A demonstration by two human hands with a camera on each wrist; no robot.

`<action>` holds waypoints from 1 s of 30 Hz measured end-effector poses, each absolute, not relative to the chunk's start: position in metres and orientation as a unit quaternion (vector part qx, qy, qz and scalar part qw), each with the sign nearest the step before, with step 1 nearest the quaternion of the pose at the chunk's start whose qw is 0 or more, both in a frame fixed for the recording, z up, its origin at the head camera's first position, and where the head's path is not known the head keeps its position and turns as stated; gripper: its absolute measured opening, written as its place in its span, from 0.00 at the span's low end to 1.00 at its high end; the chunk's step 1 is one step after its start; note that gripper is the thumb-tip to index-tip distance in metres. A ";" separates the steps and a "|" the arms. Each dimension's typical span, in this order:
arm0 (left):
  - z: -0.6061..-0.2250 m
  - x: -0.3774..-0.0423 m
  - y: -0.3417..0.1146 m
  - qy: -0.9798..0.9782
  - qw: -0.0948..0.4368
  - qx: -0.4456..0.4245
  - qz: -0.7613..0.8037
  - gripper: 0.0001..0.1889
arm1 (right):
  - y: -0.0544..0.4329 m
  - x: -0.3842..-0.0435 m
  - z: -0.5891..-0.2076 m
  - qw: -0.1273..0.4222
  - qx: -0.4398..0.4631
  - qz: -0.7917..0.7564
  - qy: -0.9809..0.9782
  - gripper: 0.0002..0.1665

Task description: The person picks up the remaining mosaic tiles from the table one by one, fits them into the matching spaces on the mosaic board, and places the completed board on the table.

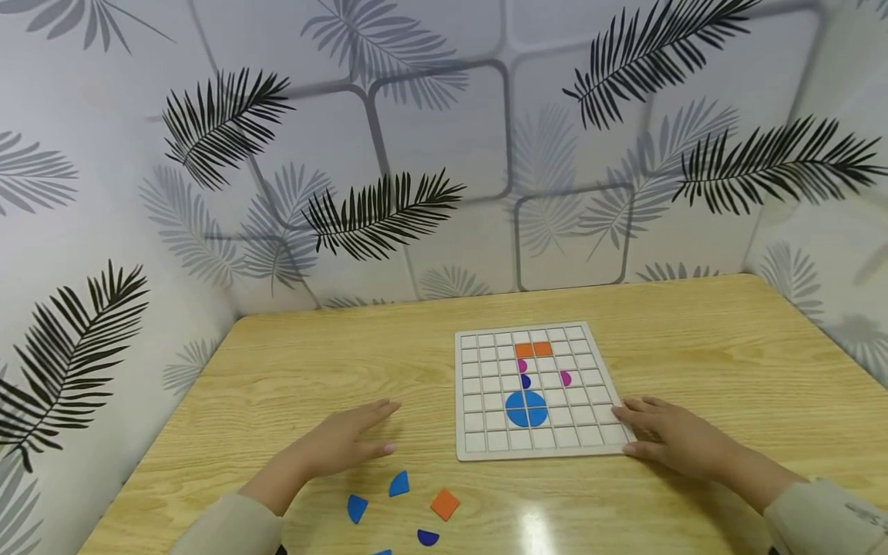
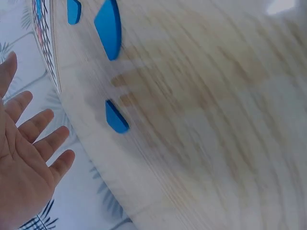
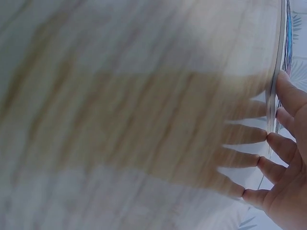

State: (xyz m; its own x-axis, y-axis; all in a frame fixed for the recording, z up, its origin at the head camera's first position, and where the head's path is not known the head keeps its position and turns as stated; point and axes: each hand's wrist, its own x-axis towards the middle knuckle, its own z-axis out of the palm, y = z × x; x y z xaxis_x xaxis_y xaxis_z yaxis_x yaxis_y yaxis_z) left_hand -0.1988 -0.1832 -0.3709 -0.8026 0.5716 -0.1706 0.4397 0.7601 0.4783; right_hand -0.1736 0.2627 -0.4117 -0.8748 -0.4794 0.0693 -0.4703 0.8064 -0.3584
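A white gridded board (image 1: 475, 442) lies on the table. Its cells carry two orange squares (image 1: 533, 350), two magenta half-discs (image 1: 566, 378), a dark blue half-disc (image 1: 526, 381) and blue quarter pieces (image 1: 516, 402) arranged as a circle. My right hand (image 1: 669, 439) touches the board's right edge near the front corner with its fingertips and thumb, fingers extended. Holding nothing, my left hand (image 1: 350, 441) hovers left of the board, fingers spread in the left wrist view. Nearest to it are loose blue quarter pieces (image 1: 399, 484).
In front of the board lie a loose orange square (image 1: 445, 504) and a dark blue half-disc (image 1: 428, 537). Another blue piece (image 1: 382, 552) is cut off by the head view's lower border. The wooden table (image 1: 333, 347) meets a leaf-patterned wall (image 1: 451, 231) at the back.
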 end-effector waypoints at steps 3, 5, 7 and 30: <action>-0.370 -0.196 -0.193 0.926 0.157 0.257 0.227 0.33 | 0.262 -0.173 -0.412 0.009 -0.250 -0.191 0.949 0.35; -0.369 -0.195 -0.198 0.925 0.162 0.247 0.241 0.33 | 0.262 -0.173 -0.414 0.002 -0.254 -0.195 0.947 0.35; -0.369 -0.194 -0.202 0.924 0.165 0.237 0.252 0.32 | 0.262 -0.173 -0.416 -0.009 -0.258 -0.200 0.945 0.34; -0.382 -0.190 -0.228 0.928 0.164 0.168 0.290 0.31 | 0.264 -0.174 -0.422 0.008 -0.235 -0.223 0.946 0.35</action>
State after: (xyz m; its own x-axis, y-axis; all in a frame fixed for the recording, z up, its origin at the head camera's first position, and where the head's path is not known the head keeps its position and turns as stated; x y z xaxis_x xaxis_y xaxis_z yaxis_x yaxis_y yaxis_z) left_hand -0.1899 -0.2281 -0.3824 -0.8898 0.4064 -0.2074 0.2161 0.7757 0.5930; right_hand -0.1743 0.2643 -0.4217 -0.8895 -0.4482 0.0890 -0.4408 0.7902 -0.4257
